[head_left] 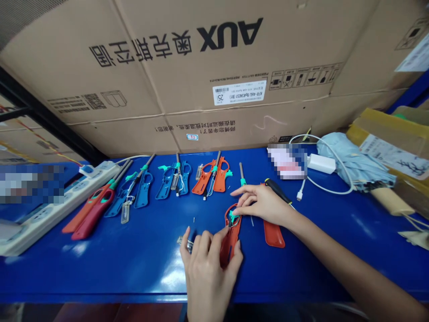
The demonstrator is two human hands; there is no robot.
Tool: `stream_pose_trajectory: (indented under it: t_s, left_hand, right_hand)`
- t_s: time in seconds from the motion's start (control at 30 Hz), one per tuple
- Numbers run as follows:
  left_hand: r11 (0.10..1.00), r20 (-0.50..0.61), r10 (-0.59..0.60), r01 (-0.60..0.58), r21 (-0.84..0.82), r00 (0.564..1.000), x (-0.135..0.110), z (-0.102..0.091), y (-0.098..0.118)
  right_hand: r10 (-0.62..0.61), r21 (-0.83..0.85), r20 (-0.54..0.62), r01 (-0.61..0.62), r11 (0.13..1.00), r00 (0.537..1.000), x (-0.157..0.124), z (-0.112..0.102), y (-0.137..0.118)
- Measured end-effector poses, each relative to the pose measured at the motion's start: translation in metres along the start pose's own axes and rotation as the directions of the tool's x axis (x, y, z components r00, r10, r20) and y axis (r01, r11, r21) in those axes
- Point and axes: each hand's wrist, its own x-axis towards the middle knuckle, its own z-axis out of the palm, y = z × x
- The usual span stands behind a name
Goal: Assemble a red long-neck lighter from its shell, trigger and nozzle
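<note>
Work seems partway along: two closed lighters (pixel 95 213) lie at the left of the bench (pixel 134 264), while two blue sets (pixel 142 192) and an orange set (pixel 220 179) lie opened across the middle. At lower centre the left hand (pixel 208 252) grips a red shell half (pixel 231 239); the right hand's (pixel 266 203) grip is narrowed at its green piece (pixel 232 218), though I cannot tell if it pinches. The other half (pixel 274 235) lies right of centre, unjoined.

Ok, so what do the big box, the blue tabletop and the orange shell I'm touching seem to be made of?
Big box: matte brown cardboard, going by its creases and printing. Blue tabletop: smooth, glossy, with bright reflections; perhaps painted metal or plastic. Orange shell: probably smooth moulded plastic, given its thin rim and shaped slots.
</note>
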Motion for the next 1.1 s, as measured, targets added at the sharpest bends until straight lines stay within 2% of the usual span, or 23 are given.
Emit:
stream_pose_trajectory:
  t_s: [0.23,0.5,0.83,1.0,1.1]
  left_hand:
    - [0.999,0.066,-0.038,0.040,-0.023,0.997,0.0006,-0.0002,0.0017]
    - [0.999,0.057,0.029,-0.027,-0.021,0.998,-0.0001,0.0029,-0.0015]
    - [0.995,0.100,0.094,-0.091,-0.035,0.991,-0.0015,0.0024,-0.0034]
    - [0.996,0.105,0.087,-0.083,-0.043,0.991,-0.0015,0.0022,-0.0032]
    - [0.996,0.098,0.082,-0.078,-0.042,0.992,-0.0016,0.0023,-0.0031]
  right_hand:
    - [-0.068,-0.118,-0.018,0.065,0.991,0.998,-0.0012,0.0007,0.0008]
    - [-0.119,-0.002,0.059,0.119,0.993,0.991,0.0005,0.0049,0.0003]
    - [-0.045,-0.064,0.130,0.054,0.997,0.990,0.0017,0.0024,-0.0069]
    - [-0.114,-0.148,0.081,0.125,0.981,0.990,0.0003,0.0060,-0.0031]
    - [-0.112,-0.149,0.070,0.121,0.981,0.991,-0.0006,0.0075,-0.0018]
